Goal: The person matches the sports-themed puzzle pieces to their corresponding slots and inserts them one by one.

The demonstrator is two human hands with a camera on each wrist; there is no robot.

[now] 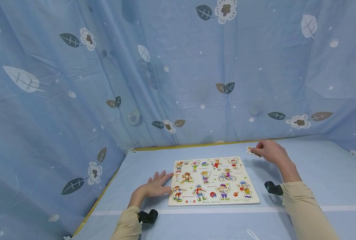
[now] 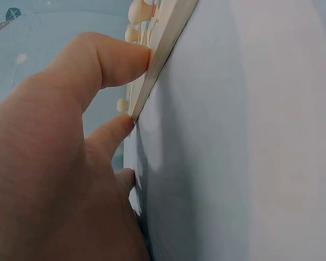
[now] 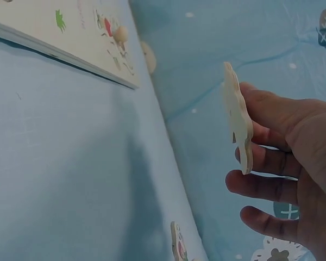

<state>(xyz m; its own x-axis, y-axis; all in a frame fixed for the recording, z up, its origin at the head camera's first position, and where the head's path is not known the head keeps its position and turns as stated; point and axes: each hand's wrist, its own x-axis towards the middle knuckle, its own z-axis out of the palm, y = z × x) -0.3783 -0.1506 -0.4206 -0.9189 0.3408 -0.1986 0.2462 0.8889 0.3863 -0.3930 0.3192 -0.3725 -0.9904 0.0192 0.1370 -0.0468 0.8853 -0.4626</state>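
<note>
A wooden knob puzzle board (image 1: 196, 203) lies flat on the table, its recesses filled with sport figures. My left hand (image 1: 156, 185) is at its left side, fingers spread, thumb and fingertips touching the edge. In the left wrist view the left hand (image 2: 70, 119) meets the pale board edge (image 2: 171, 32), with wooden knobs above. Beyond the board's far right corner, my right hand (image 1: 271, 150) pinches a puzzle piece (image 1: 250, 150). In the right wrist view the right hand (image 3: 309, 141) holds this thin wooden piece (image 3: 240, 119) nearly edge-on, its picture not readable.
Another puzzle piece (image 3: 177, 243) lies on the table under the right hand, partly cut off by the frame. The light blue tablecloth (image 1: 331, 173) has a white stripe along the front. A patterned blue curtain (image 1: 181, 66) hangs behind and at the left.
</note>
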